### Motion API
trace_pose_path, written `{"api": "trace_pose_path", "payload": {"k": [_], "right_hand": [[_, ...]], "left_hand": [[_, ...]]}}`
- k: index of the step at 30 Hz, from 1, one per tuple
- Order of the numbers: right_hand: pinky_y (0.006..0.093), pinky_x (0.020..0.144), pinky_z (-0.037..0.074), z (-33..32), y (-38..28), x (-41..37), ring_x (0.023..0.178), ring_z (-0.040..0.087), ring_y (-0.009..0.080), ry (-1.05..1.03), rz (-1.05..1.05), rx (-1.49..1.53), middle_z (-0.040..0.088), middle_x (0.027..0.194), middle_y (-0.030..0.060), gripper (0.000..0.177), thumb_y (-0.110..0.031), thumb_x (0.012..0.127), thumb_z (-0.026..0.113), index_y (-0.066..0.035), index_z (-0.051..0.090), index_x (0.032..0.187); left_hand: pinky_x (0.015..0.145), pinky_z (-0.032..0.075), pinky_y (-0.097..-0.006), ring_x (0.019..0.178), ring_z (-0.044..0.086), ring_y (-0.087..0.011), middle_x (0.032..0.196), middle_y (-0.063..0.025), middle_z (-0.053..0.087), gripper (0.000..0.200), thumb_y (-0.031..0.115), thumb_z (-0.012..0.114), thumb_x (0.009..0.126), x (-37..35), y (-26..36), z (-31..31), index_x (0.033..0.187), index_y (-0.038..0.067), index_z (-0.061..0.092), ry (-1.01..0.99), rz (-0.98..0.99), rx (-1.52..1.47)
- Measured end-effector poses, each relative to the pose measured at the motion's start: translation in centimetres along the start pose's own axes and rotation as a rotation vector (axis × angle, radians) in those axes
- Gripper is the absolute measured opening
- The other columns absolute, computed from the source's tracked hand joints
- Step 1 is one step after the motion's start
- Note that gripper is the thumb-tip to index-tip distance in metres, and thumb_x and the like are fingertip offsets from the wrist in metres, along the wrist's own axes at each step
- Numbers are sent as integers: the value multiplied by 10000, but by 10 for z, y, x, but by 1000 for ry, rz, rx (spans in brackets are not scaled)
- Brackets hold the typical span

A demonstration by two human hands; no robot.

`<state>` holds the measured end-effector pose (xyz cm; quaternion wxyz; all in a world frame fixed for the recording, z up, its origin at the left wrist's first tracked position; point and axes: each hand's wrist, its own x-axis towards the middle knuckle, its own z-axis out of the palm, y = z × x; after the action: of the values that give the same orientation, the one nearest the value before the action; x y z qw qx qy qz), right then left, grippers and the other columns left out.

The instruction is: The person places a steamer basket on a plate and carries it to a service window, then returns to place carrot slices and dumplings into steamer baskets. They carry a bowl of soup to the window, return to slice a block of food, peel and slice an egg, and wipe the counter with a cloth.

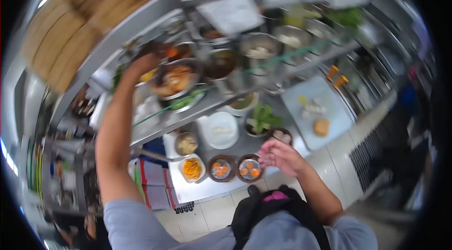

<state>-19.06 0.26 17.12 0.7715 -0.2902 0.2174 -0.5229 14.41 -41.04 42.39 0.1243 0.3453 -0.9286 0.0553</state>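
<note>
My left hand (154, 57) reaches far up and left over the shelf, among the metal bowls. It is dark and smeared, so I cannot see whether its fingers hold anything. Just below it sits a metal bowl of orange-brown food (178, 80). My right hand (282, 156) hovers at the counter's front edge, fingers apart, with nothing visible in it. Nearest to it are a small round steamer basket (250, 167) with orange pieces inside and a dark bowl of pale pieces (281, 136). A second such basket (221, 168) stands to the left.
A white plate (219, 130), a square dish of yellow-orange food (192, 168) and a bowl of green leaves (263, 119) stand on the counter. At right lies a cutting board (308, 104) with a tan round item. A glass-edged shelf (273, 78) crosses above.
</note>
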Motion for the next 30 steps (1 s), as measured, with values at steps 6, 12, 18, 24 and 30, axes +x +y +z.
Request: {"api": "trace_pose_path", "payload": {"k": [6,12,18,24,30], "right_hand": [[296,797,533,-119,-30,-94,939,638,96,625,-214,-405,652,1059,7,220,-203,988,649,-84,622,1171],[351,799,546,-269,-80,-107,934,677,225,1048,-358,-1097,666,1048,90,232,-124,889,682,-57,642,1108],[411,918,516,-341,-122,5,1142,615,309,440,-249,-1872,601,1267,164,337,-132,775,720,-122,704,1111],[488,808,543,-391,-127,47,901,683,358,84,-183,-1925,718,869,124,251,-202,766,731,-199,729,1017],[495,837,535,-386,-131,41,956,662,419,169,-261,-1709,687,1049,204,389,-98,790,721,-85,606,1161]], "left_hand": [[1026,414,-435,1204,573,-374,1306,-251,602,449,247,350,1081,-99,36,-49,1391,-35,511,98,-304,108],[830,474,-393,910,637,-261,1020,-129,668,263,187,511,966,-261,228,69,1024,3,689,641,-15,-170],[789,544,-444,911,678,-367,1078,-194,680,309,226,692,903,18,483,351,1141,31,665,-232,-134,-551],[817,558,-529,1018,659,-432,1122,-243,662,458,361,698,877,74,509,502,1257,132,583,-188,-493,-554],[845,549,-433,977,680,-347,1123,-165,693,387,290,753,874,26,498,378,1180,70,663,-43,-622,-751]]}}
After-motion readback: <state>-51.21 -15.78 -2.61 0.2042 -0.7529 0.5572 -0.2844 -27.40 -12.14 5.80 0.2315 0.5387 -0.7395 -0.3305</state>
